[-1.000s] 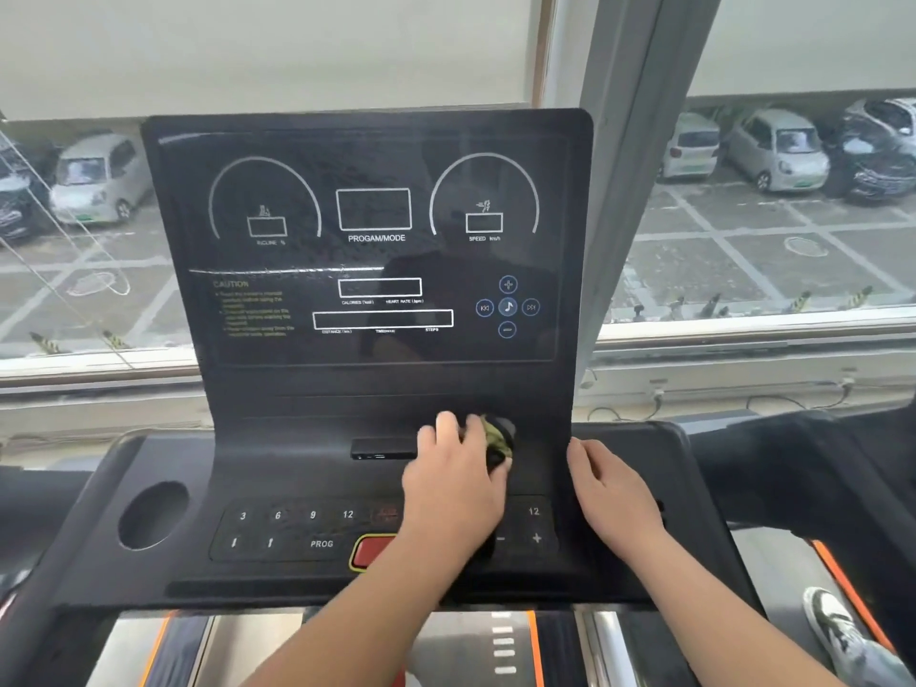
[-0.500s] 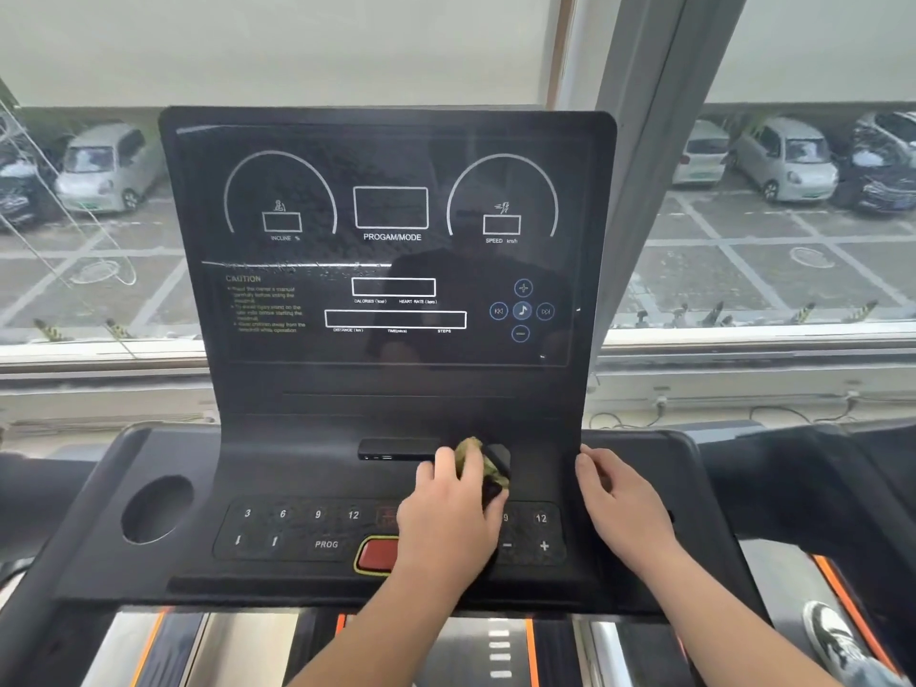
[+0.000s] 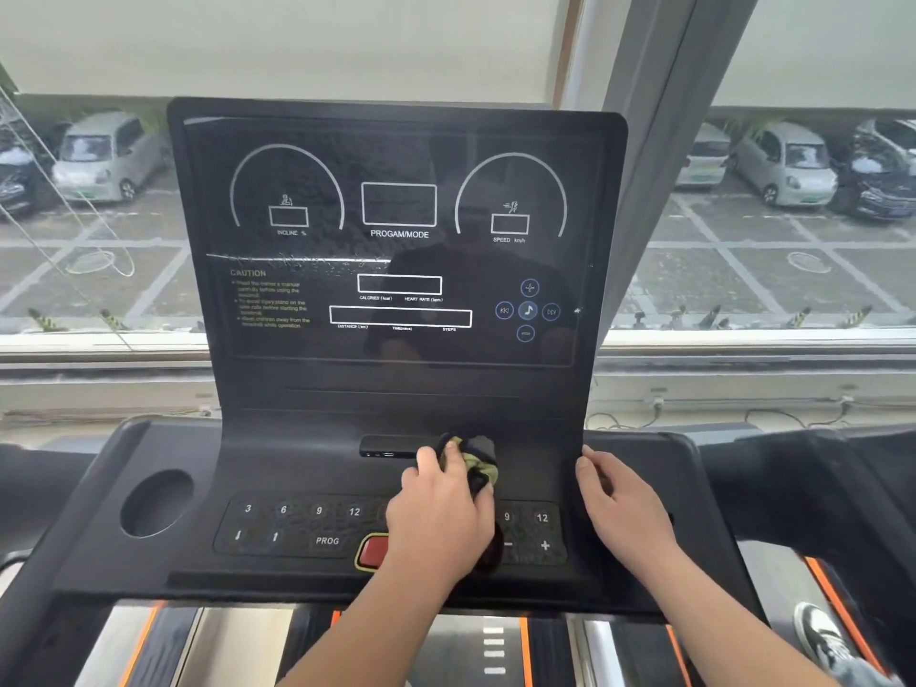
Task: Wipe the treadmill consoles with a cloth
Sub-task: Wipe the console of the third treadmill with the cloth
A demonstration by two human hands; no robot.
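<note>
left hand (image 3: 436, 518) fingers bunch cloth (image 3: 478, 463), slid left along console (image 3: 297, 463) | right hand (image 3: 627, 508) fingers relaxed, resting, unmoved

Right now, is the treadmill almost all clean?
Not yet. Nothing looks plainly finished. The left hand holds the cloth on the console beside the slot; the right hand rests on the console's edge. The screen shows a white streak, so wiping it is left.

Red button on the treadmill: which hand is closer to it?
Left. The left hand, gripping the cloth, is just beside the red button, hiding its right end. The right hand rests farther right, past the plus key.
</note>
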